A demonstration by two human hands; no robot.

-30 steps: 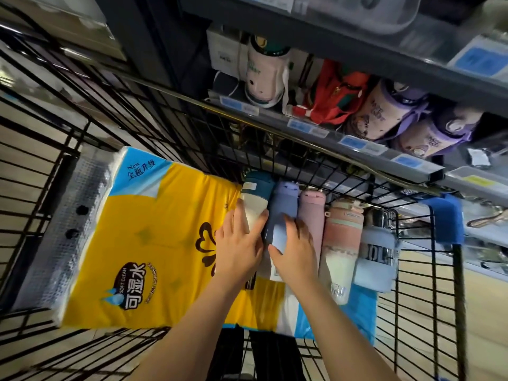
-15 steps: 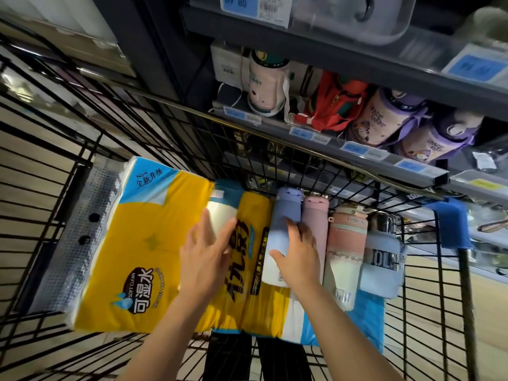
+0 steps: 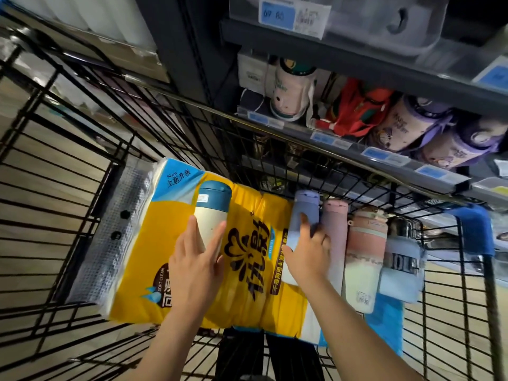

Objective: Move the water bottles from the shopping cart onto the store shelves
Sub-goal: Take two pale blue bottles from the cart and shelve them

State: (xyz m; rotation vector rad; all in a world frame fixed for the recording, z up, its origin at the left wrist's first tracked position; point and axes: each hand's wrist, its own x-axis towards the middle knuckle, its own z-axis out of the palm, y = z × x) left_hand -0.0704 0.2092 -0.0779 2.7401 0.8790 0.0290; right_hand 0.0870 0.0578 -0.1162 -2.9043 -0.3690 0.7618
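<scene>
My left hand wraps around a cream bottle with a teal cap, fingers curled on its body, raised just above the yellow tissue pack. My right hand curls over a lavender bottle lying first in a row with a pink bottle, a peach bottle and a pale blue bottle, all inside the black wire cart. The shelf sits just beyond the cart's far rim, already holding cups. I judge both bottles should lift clear of the rim before reaching forward.
</scene>
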